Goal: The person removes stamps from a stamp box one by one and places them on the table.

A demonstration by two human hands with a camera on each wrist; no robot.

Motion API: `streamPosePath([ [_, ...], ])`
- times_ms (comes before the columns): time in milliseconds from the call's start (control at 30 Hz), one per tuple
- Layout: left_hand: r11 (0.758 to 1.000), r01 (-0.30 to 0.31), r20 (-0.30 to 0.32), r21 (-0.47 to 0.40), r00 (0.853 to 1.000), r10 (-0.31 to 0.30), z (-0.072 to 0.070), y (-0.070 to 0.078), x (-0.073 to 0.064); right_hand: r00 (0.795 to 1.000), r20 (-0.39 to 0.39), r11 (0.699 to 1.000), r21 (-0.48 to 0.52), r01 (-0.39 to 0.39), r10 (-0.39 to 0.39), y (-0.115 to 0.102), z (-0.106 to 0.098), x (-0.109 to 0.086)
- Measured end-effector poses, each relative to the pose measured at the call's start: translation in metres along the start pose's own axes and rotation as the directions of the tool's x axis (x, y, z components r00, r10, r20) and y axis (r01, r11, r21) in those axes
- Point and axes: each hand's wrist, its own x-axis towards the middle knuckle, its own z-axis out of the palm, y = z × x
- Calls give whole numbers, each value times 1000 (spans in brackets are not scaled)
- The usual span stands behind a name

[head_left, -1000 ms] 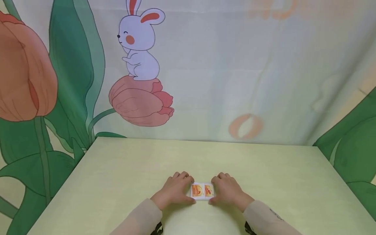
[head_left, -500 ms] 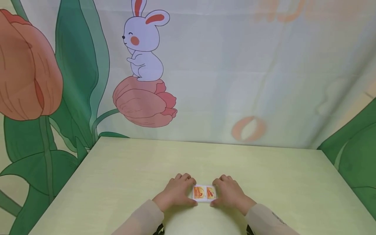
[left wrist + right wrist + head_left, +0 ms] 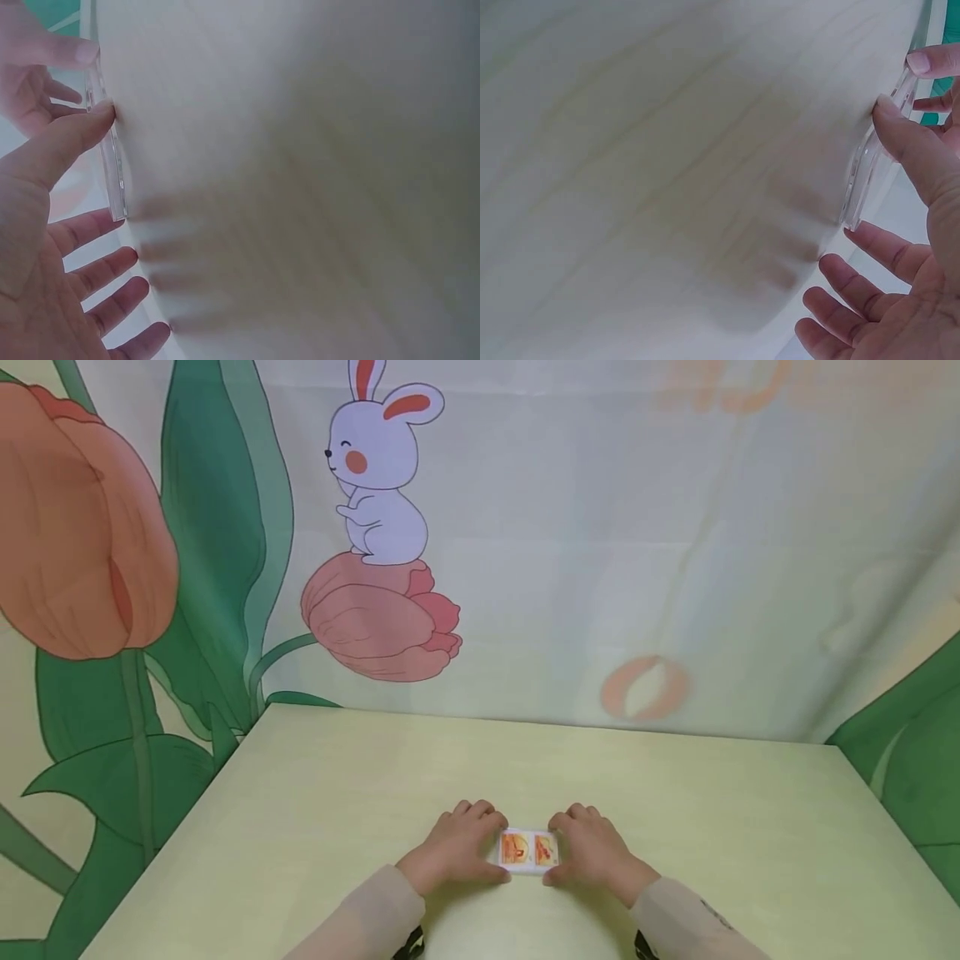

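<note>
A small flat case (image 3: pixel 528 850) with clear edges and two orange pictures on its white face lies on the table in the head view. My left hand (image 3: pixel 461 845) holds its left end, thumb at the near corner and index finger at the far corner. The right hand (image 3: pixel 596 853) grips the right end the same way. In the left wrist view the case's clear rim (image 3: pixel 114 169) shows edge-on between thumb and index finger, with the other fingers spread toward the table. The right wrist view shows the transparent edge (image 3: pixel 862 176) between that hand's thumb and index finger.
A pale yellow-green table (image 3: pixel 360 768) extends around the hands. Behind it hangs a cloth (image 3: pixel 555 543) printed with a rabbit, tulips and green leaves. Light sleeves (image 3: pixel 375 906) cover both forearms.
The head view has turned slightly, so the whole scene sits a little further right. Both hands keep the same hold on the case, which stays in place on the table.
</note>
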Motion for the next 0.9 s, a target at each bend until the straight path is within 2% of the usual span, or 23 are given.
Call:
streamPosePath([
  [333,1000,15,13,6,1000,-15,4,0,0,1000,1,1000,30,5,-6,2,4,-1],
  [700,1000,8,22,-12,1000,-8,1,1,2,1000,-18,1000,-2,-5,5,4,4,-2],
  [900,999,35,41,-40,999,-33,0,-1,4,1000,-15,1000,3,-2,2,5,4,-1],
])
